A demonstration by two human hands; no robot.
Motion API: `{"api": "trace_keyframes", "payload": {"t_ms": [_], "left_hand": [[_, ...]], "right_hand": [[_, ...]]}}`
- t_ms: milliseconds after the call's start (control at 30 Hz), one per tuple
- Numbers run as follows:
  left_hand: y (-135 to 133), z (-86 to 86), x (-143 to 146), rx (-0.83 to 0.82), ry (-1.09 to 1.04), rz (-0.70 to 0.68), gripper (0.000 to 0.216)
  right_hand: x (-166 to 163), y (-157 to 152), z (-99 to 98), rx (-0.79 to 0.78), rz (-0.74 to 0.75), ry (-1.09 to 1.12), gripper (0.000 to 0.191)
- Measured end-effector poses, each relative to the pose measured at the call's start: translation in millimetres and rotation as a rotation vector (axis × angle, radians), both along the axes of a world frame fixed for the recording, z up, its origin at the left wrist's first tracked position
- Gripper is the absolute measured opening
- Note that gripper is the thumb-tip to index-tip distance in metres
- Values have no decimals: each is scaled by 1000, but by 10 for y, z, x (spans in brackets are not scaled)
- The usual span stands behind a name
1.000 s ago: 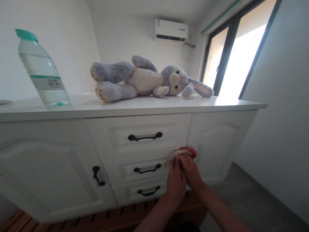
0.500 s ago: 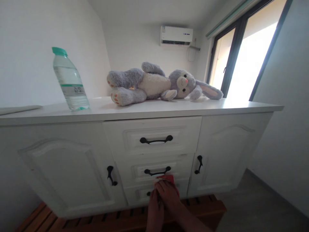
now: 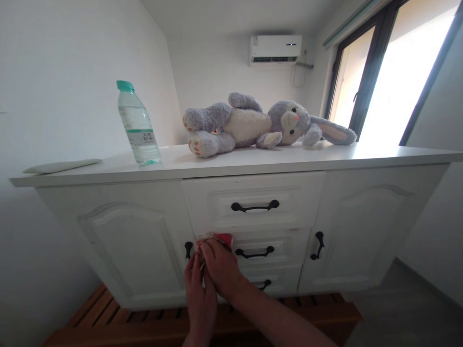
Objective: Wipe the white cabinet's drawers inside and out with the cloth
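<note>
White cabinet (image 3: 144, 231) fills the frame; low in the middle, left hand (image 3: 200, 294) and right hand (image 3: 220, 267) both press a red cloth (image 3: 219, 237) flat against it.

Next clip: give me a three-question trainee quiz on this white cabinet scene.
1. True or false: the grey plush rabbit lies on its side on the white cabinet top.
2. Which item stands left of the rabbit?
A. clear plastic water bottle with green cap
B. lamp
C. mug
3. What do the left hand and right hand press against the white drawer front?

Key: 1 true; 2 A; 3 a red and white cloth.
</note>
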State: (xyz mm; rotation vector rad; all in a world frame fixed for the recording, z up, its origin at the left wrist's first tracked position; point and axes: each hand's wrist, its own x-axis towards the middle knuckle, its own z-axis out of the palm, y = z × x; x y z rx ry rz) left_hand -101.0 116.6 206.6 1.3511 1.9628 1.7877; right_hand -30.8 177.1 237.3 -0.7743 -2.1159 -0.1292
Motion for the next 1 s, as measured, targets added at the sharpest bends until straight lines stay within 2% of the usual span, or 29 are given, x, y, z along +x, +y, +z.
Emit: {"api": "trace_keyframes", "payload": {"t_ms": [67,233,300,433,533,633,733,867,1000], "left_hand": [[-2,52,86,29,22,15,56],[109,-172,352,-13,123,-124,48],[165,-190,520,-20,205,-203,47],[235,-7,988,-124,344,-353,50],[283,157,1386,-185,390,-514,51],[322,209,1677,-147,292,-705,51],[310,133,1759,-103,204,-797,52],[252,-99,1632,-144,150,-840,50],[201,-409,1404,-270,119,-798,52]], "right_hand": [[100,-20,89,34,-26,5,33],[473,18,-123,9,-155,-72,23],[717,8,-124,-33,-175,-42,27],[1317,-85,27,-174,-188,23,32],[1769,-116,22,-195,-319,48,30],[2112,-66,-150,-80,-497,39,31],[2258,-12,-400,18,-549,16,33],[2174,-36,-762,-13,-574,13,26],[1851,-72,-1085,-34,-538,48,26]]}}
